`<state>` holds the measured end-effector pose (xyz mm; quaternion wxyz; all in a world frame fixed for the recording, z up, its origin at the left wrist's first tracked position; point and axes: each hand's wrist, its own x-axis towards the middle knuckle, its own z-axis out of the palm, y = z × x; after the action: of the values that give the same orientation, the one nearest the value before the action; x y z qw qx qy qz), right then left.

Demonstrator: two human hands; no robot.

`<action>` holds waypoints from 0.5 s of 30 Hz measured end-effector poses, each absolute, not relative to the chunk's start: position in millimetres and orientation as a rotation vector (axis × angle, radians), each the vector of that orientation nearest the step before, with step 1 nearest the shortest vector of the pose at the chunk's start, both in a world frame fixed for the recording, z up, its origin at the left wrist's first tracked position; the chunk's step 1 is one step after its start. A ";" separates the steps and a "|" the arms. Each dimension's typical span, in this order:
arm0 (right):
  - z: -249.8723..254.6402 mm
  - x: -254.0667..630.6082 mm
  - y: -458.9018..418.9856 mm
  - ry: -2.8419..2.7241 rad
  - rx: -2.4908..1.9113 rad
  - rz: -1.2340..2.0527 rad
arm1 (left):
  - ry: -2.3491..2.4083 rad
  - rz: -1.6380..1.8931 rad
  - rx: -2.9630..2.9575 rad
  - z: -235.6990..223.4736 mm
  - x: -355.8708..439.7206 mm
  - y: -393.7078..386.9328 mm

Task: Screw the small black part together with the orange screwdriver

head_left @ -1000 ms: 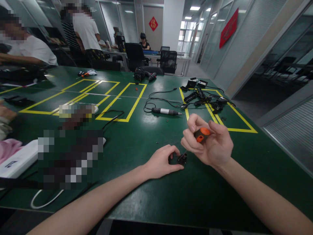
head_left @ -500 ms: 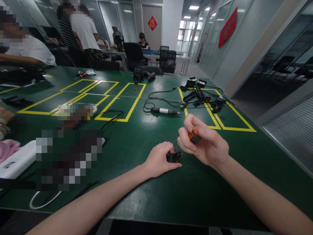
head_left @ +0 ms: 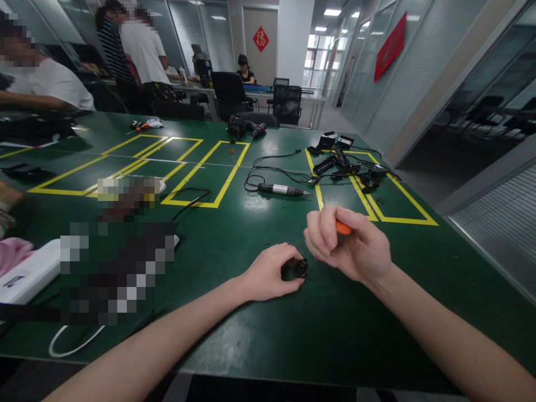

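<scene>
My left hand (head_left: 266, 276) rests low on the green table, its thumb and fingers closed around a small black cylindrical part (head_left: 301, 268). The narrow neck of that part points up. To the right and a little higher, my right hand (head_left: 355, 245) is curled around a small orange piece (head_left: 343, 228); most of it is hidden by the fingers. A gap separates the two hands. Beyond them lies a corded electric screwdriver (head_left: 281, 190), its tip toward the right. Tiny metal bits (head_left: 285, 206) are scattered near it.
Black parts and cables (head_left: 337, 163) are heaped in the yellow-taped area at right. A coiled black cord (head_left: 237, 127) and a power drill (head_left: 258, 131) lie at the far edge. A white power strip (head_left: 31, 271) is at left. Other people are beyond the table.
My right hand has turned and come down slightly, so the dark body of the orange piece no longer shows. The black part in my left hand has shifted a little left and stands more upright.
</scene>
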<state>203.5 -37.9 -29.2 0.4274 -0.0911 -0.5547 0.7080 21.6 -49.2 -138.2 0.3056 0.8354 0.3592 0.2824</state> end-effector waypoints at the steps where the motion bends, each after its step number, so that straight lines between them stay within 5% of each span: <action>1: -29.6 203.0 -37.9 -1.388 -0.235 1.764 | 0.988 0.749 2.215 -139.1 21.1 -48.7; 15: -32.0 201.0 -37.7 -1.277 -0.236 1.795 | 1.062 0.600 2.514 -139.3 19.3 -47.3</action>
<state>201.0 -37.7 -32.0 0.4467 -0.0953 -0.5155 0.7250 19.3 -47.3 -139.3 0.1729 0.8862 0.3743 0.2114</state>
